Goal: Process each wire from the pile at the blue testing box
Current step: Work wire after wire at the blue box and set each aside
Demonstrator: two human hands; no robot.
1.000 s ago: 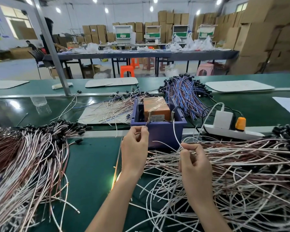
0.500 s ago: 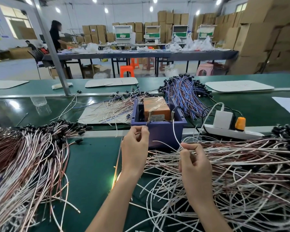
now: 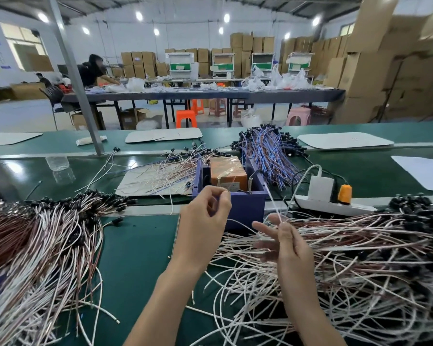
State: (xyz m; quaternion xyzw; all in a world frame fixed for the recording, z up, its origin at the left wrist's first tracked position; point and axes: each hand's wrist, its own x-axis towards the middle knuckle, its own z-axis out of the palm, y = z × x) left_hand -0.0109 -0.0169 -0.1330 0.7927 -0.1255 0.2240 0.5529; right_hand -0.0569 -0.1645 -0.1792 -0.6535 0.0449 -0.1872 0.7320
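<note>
Right hand (image 3: 289,248) newly splayed, one wire (image 3: 273,203), one box (image 3: 248,208).

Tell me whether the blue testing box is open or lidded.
Open on top: the blue testing box shows no lid, and the orange unit inside is plainly visible.

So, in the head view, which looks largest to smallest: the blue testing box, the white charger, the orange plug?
1. blue testing box
2. white charger
3. orange plug
All sit about equally far, so the order seems safe.
</note>
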